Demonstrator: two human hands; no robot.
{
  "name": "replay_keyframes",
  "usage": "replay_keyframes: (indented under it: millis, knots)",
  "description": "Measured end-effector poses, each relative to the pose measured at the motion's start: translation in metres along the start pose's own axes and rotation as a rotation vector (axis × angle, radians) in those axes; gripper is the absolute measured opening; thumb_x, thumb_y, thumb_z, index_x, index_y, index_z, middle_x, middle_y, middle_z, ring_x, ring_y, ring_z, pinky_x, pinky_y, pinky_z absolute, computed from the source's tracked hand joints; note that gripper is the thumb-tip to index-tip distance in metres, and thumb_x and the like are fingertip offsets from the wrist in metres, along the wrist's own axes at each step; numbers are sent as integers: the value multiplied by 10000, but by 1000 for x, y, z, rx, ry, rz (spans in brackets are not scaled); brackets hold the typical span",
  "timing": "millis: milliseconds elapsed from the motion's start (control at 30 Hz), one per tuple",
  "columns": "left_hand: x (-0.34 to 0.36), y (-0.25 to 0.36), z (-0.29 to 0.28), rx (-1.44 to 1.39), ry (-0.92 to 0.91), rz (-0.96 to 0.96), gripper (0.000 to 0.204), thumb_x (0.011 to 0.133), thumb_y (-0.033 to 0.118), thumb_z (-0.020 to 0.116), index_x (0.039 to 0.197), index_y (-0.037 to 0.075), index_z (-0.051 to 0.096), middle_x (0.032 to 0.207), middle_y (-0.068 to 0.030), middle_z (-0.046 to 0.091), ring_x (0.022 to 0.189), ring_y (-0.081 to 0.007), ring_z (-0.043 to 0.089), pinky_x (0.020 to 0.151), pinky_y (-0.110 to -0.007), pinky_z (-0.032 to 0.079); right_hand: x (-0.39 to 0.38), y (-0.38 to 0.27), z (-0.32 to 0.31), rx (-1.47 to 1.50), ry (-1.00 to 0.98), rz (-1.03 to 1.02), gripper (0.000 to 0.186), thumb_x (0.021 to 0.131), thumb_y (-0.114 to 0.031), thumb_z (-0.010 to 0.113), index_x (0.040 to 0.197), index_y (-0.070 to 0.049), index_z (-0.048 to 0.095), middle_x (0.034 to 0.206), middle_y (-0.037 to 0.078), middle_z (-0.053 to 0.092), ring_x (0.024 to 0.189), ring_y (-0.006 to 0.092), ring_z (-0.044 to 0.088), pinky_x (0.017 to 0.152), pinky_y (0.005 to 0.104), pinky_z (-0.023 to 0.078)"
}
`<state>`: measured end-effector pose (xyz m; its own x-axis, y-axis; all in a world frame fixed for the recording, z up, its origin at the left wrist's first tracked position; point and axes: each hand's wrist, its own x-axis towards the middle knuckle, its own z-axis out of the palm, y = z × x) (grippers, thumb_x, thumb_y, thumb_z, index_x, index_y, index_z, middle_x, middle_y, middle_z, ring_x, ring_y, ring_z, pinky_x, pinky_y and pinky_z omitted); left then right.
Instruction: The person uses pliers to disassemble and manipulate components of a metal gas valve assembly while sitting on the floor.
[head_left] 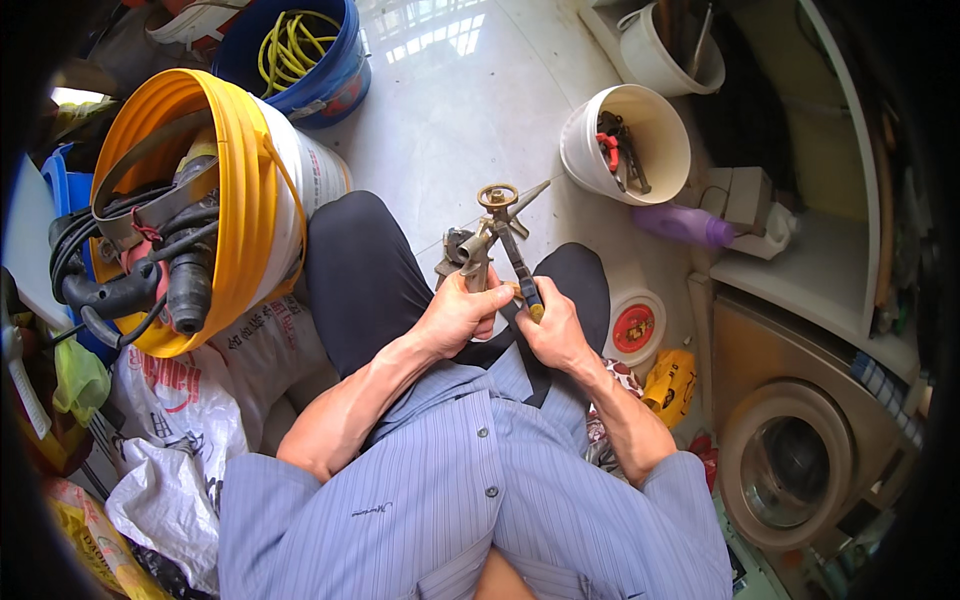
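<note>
Gripping a dull grey-brown metal fitting with tubular arms (pixel 470 250) in the left hand (pixel 462 312) and a slim dark tool with a black-and-yellow handle (pixel 522 268) in the right hand (pixel 555 325) — close together, between the dark-trousered knees (pixel 362 262). Seemingly partway through work on the fitting — not yet set down, with the remaining amount impossible to judge

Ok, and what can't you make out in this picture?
Head view: metal fitting, lower part hidden by the left hand.
Head view: dark tool, grip partly covered by the right hand.
Head view: washing machine, contents obscured by its dark window.
Head view: blue bucket, cut off by top edge.
</note>
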<state>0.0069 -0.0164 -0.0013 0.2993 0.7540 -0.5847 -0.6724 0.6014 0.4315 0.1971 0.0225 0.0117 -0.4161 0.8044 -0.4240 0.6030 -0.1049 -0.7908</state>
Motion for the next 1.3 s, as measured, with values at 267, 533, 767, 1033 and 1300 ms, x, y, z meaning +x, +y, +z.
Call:
replay_keyframes:
  millis: [267,533,767,1033,1300]
  knots:
    - [-5,11,-5,4,-56,-42,252,944,143,720,868,96,485,604,29,420,458,-68,350,431,-258,301,-3,2,22,447,-180,123,211,786,-13,605,991,-17,556,833,66,547,781,160,531,738,315,477]
    - [-4,13,-3,102,-60,-31,290,932,145,736,865,109,455,619,26,423,465,-76,359,443,-264,296,0,11,-1,358,-246,107,206,759,10,589,959,-16,548,880,78,524,824,189,513,774,327,455]
    - [0,13,15,66,-113,-125,329,928,163,746,848,127,428,615,11,423,458,-93,401,430,-271,326,-4,17,-7,696,-320,231,109,884,-12,585,971,-51,531,763,-36,478,630,73,434,567,252,388]
    - [17,2,20,44,59,-86,269,965,158,670,805,141,455,563,49,399,391,-61,344,371,-257,276,11,15,1,95,-76,107,175,890,-48,586,1045,28,553,888,231,663,834,359,684,737,449,519]
    - [30,0,29,-46,271,-63,304,974,151,656,807,165,402,571,67,350,395,-59,292,371,-278,279,45,37,-16,-473,43,-174,332,800,-41,634,1101,12,502,1019,284,615,921,478,639,818,543,534]
